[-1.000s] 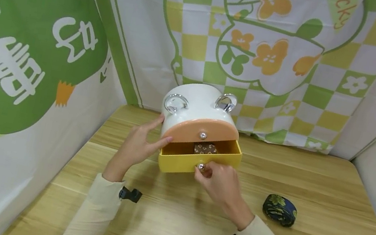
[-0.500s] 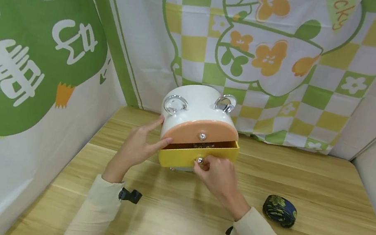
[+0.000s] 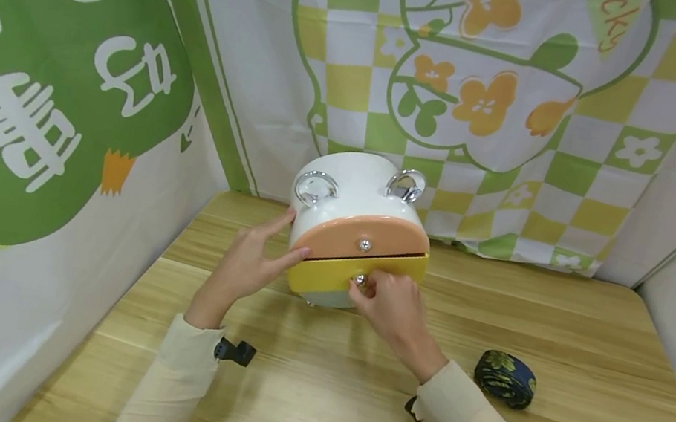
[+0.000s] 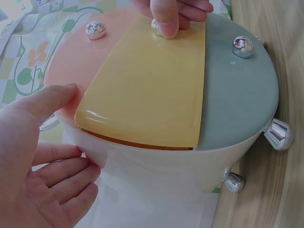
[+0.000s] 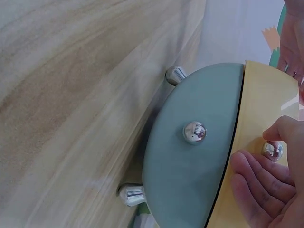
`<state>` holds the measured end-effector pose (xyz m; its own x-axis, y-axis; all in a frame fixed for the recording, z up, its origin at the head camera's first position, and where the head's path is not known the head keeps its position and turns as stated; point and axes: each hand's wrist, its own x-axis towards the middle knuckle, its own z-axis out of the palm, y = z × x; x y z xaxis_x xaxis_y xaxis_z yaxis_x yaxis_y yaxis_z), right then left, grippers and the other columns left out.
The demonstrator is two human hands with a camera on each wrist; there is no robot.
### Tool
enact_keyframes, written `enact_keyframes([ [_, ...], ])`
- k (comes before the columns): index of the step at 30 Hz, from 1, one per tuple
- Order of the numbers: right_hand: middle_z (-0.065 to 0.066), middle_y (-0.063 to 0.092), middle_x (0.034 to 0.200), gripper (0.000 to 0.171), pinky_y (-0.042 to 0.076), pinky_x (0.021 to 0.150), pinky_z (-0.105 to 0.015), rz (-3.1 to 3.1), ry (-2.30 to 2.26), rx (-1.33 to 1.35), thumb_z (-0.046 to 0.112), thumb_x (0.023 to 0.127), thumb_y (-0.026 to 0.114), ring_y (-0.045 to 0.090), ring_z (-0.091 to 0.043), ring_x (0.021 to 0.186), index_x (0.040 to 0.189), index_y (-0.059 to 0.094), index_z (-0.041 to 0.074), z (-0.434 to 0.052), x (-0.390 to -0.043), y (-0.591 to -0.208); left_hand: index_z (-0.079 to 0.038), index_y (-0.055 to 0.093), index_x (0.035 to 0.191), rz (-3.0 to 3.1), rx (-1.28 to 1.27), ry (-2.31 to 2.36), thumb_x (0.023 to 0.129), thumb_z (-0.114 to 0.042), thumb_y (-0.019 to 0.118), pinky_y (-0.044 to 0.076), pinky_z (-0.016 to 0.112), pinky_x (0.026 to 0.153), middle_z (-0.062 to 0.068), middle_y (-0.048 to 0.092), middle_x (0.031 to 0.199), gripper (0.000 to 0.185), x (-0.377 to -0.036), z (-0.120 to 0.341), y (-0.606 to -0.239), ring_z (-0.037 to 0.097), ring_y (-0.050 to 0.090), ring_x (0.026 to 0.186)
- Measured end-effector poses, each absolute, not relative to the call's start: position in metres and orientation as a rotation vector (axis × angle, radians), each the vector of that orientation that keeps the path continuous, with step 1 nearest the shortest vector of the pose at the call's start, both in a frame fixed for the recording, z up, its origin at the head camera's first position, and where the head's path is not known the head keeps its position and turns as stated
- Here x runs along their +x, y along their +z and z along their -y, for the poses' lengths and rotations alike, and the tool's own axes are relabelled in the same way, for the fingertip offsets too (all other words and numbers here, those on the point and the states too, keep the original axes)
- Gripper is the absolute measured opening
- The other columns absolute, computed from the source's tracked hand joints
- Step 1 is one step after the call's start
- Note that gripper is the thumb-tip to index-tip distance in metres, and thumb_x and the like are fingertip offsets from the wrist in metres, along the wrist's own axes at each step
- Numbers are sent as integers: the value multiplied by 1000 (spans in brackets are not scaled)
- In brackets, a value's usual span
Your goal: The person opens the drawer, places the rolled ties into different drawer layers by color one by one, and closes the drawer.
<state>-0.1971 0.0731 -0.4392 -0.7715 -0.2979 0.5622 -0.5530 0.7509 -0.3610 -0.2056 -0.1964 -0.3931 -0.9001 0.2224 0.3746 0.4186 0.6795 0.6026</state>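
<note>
The yellow drawer [image 3: 326, 277] sits nearly flush in the white box [image 3: 352, 187], between the orange drawer [image 3: 361, 234] above and the green drawer [image 4: 237, 90] below. Your right hand [image 3: 391, 311] pinches its silver knob [image 3: 358, 279]. Your left hand [image 3: 244, 262] rests against the box's side, fingers relaxed, grasping nothing. The box stands on the counter [image 3: 590, 361]; a dark flowered roll [image 3: 504, 378] lies well apart to the right.

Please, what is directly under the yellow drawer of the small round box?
Under the yellow drawer sits a grey-green drawer with its own silver knob, and below it short silver feet on the wooden table. Both drawers look shut, so their insides are hidden.
</note>
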Motion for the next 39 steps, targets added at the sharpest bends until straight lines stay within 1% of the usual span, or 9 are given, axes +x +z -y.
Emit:
enact_keyframes([
  [5, 8, 63, 58, 35, 41, 46, -18, 2494, 730, 631, 20, 90, 80, 51, -2, 51, 61, 62, 17, -73, -200, -438, -6, 44, 160, 2621, -515, -1040, 97, -49, 75, 40, 57, 125, 14, 46, 163, 82, -206, 196, -393, 38, 46, 151],
  [14, 8, 60, 57, 36, 41, 46, -17, 2513, 742, 637, 20, 91, 80, 50, -2, 51, 62, 60, 17, -73, -203, -437, -5, 45, 159, 2610, -516, -1056, 98, -50, 74, 40, 56, 125, 15, 46, 162, 81, -206, 195, -395, 37, 46, 151],
  [21, 8, 55, 55, 37, 34, 43, -17, 2506, 747, 650, 19, 91, 78, 44, -3, 48, 62, 56, 17, -73, -206, -437, -4, 46, 158, 2601, -521, -1055, 98, -50, 74, 40, 56, 125, 16, 47, 162, 81, -206, 194, -395, 38, 47, 151],
  [24, 7, 55, 54, 38, 34, 43, -17, 2504, 744, 651, 20, 91, 79, 44, -3, 48, 61, 56, 17, -73, -206, -438, -5, 46, 159, 2606, -513, -1056, 97, -51, 73, 40, 57, 125, 15, 47, 162, 81, -206, 195, -395, 37, 46, 151],
  [28, 9, 58, 56, 36, 39, 47, -19, 2517, 751, 640, 22, 89, 81, 48, -3, 51, 62, 59, 17, -75, -204, -441, -5, 46, 159, 2602, -519, -1051, 97, -50, 74, 40, 56, 125, 15, 47, 162, 81, -206, 195, -396, 37, 46, 151],
  [33, 10, 53, 54, 42, 38, 49, -23, 2574, 731, 601, 28, 89, 83, 46, -4, 51, 60, 54, 17, -80, -200, -452, -5, 46, 159, 2599, -516, -1053, 97, -50, 74, 40, 57, 125, 16, 47, 162, 81, -206, 194, -395, 38, 46, 151],
  [34, 9, 53, 53, 44, 39, 49, -24, 2586, 718, 591, 29, 88, 83, 46, -5, 50, 58, 54, 17, -80, -199, -455, -5, 46, 159, 2599, -512, -1055, 97, -50, 74, 40, 57, 125, 16, 47, 162, 82, -206, 194, -395, 39, 47, 151],
  [36, 10, 58, 53, 42, 43, 50, -27, 2601, 688, 571, 31, 88, 84, 52, -6, 51, 58, 58, 17, -80, -198, -462, -6, 46, 159, 2602, -502, -1057, 97, -51, 74, 40, 57, 125, 15, 47, 162, 82, -206, 195, -396, 39, 47, 150],
  [39, 10, 69, 59, 33, 51, 52, -29, 2623, 663, 543, 33, 86, 84, 63, -7, 55, 61, 69, 19, -79, -197, -471, -7, 46, 159, 2603, -491, -1063, 97, -52, 74, 40, 57, 125, 14, 47, 163, 82, -206, 195, -397, 39, 47, 151],
])
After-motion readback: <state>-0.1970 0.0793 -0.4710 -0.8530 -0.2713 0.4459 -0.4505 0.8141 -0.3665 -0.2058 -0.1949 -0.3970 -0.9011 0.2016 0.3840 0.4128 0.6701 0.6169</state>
